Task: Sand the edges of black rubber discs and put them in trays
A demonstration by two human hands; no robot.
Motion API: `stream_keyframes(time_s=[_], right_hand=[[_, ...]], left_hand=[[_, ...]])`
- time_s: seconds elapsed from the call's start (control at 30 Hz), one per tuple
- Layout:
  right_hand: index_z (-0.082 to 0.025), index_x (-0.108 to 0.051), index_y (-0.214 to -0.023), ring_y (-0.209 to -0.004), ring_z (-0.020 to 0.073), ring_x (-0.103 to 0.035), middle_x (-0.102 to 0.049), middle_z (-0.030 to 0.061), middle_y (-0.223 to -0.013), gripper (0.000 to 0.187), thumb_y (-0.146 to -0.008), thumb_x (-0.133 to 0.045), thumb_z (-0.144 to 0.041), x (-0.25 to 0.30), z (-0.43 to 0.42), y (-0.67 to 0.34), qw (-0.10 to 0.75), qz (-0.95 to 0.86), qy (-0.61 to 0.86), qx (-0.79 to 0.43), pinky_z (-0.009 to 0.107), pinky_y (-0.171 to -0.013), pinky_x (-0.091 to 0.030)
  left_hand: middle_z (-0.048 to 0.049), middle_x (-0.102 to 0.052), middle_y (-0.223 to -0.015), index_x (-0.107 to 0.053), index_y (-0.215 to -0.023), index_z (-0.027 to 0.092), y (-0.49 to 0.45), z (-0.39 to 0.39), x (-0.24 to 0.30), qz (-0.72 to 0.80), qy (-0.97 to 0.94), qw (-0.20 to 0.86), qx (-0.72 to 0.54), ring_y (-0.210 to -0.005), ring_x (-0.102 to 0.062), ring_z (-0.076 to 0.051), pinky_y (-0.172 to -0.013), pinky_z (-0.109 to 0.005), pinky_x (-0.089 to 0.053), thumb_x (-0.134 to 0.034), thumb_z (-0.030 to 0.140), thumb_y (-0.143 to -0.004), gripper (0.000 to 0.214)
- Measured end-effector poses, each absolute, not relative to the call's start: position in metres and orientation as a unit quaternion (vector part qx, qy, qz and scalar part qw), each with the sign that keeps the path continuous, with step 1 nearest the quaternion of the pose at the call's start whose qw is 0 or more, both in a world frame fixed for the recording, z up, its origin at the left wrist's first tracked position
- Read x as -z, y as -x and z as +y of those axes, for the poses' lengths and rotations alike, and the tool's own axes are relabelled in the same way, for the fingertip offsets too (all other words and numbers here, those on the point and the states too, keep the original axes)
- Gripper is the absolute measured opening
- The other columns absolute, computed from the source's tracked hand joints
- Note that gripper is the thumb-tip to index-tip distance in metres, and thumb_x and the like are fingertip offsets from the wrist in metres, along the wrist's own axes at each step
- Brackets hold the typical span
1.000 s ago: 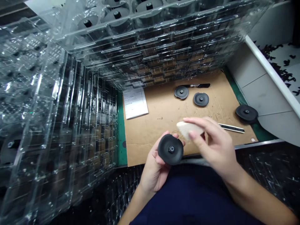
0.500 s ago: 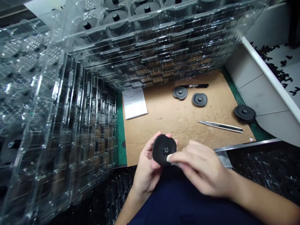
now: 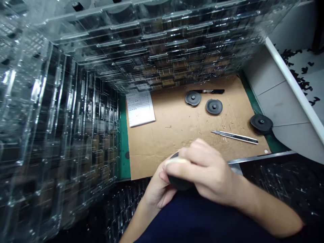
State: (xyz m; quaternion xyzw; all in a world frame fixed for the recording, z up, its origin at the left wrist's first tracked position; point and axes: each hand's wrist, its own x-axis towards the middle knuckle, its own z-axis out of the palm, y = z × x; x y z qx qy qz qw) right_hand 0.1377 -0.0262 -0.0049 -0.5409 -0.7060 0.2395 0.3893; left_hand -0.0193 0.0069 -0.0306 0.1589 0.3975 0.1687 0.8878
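Note:
My left hand (image 3: 158, 189) grips a black round disc part (image 3: 180, 184) from below, close to my lap at the near edge of the cardboard sheet (image 3: 177, 128). Only the disc's lower rim shows. My right hand (image 3: 202, 172) lies over the disc with its fingers curled, pressing a pale white pad (image 3: 174, 161) against the disc's face.
Tall stacks of clear plastic trays (image 3: 63, 111) wall in the left and back. On the cardboard lie two black discs (image 3: 192, 98) (image 3: 214, 106), a black marker (image 3: 211, 91), a utility knife (image 3: 235, 136) and a printed paper (image 3: 140, 108). A third disc (image 3: 261, 123) sits by the grey side panel (image 3: 286, 104).
My right hand came down from above the cardboard and now covers the disc with the white pad. Both hands shifted slightly toward me and the disc's face is hidden.

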Motion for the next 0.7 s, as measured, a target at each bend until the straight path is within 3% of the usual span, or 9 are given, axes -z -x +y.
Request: stream_keyframes(time_s=[0.1,0.23,0.33,0.5,0.6,0.7], right_hand=[[-0.021,-0.065,-0.102,-0.08,0.0134,-0.055,-0.064,0.0029,-0.089,0.027,-0.089,-0.043,-0.01,0.012,-0.025,-0.149,0.414,-0.685,0.527,-0.288,0.028,-0.074,-0.043],[-0.022,-0.064,-0.105,-0.082,0.014,-0.059,-0.064,0.0027,-0.091,0.023,-0.09,-0.047,-0.019,0.039,-0.032,-0.169,0.351,-0.555,0.684,-0.318,0.026,-0.074,-0.046],[-0.024,-0.064,-0.105,-0.081,0.0153,-0.06,-0.065,0.0028,-0.09,0.023,-0.09,-0.047,-0.022,0.066,-0.054,-0.164,0.299,-0.53,0.701,-0.373,0.028,-0.072,-0.047],[-0.023,-0.065,-0.096,-0.079,0.0155,-0.062,-0.066,0.002,-0.085,0.018,-0.089,-0.049,-0.025,0.091,-0.086,-0.143,0.303,-0.52,0.642,-0.475,0.027,-0.069,-0.049],[-0.023,-0.065,-0.101,-0.087,0.0176,-0.062,-0.068,0.0032,-0.096,0.02,-0.089,-0.049,-0.026,0.075,-0.083,-0.15,0.325,-0.49,0.687,-0.427,0.029,-0.072,-0.049],[-0.025,-0.062,-0.11,-0.089,0.0165,-0.061,-0.066,0.0028,-0.104,0.024,-0.089,-0.051,-0.022,0.035,-0.068,-0.156,0.387,-0.495,0.72,-0.295,0.028,-0.071,-0.046]], left_hand=[[-0.0055,-0.069,-0.097,-0.066,-0.102,0.018,0.021,0.006,0.037,0.341,-0.135,0.911,-0.186,-0.091,-0.065,-0.022,-0.083,-0.03,-0.053,-0.077,0.044,-0.06,0.05],[-0.0105,-0.056,-0.129,-0.058,-0.119,0.022,0.026,0.007,0.043,0.289,-0.093,0.936,-0.178,-0.105,-0.062,-0.03,-0.085,-0.037,-0.053,-0.074,0.045,-0.063,0.063],[-0.012,-0.052,-0.134,-0.056,-0.122,0.022,0.029,0.009,0.045,0.254,-0.081,0.945,-0.187,-0.112,-0.058,-0.033,-0.086,-0.037,-0.053,-0.072,0.043,-0.065,0.063],[-0.0123,-0.047,-0.139,-0.054,-0.125,0.021,0.03,0.009,0.043,0.225,-0.085,0.951,-0.192,-0.114,-0.056,-0.032,-0.087,-0.036,-0.053,-0.072,0.04,-0.069,0.062],[-0.0117,-0.051,-0.136,-0.056,-0.122,0.022,0.029,0.008,0.038,0.233,-0.091,0.95,-0.185,-0.111,-0.058,-0.032,-0.085,-0.036,-0.054,-0.074,0.036,-0.068,0.059],[-0.0109,-0.058,-0.126,-0.058,-0.119,0.021,0.025,0.002,0.032,0.253,-0.1,0.944,-0.185,-0.104,-0.062,-0.03,-0.082,-0.037,-0.054,-0.077,0.037,-0.064,0.06]])
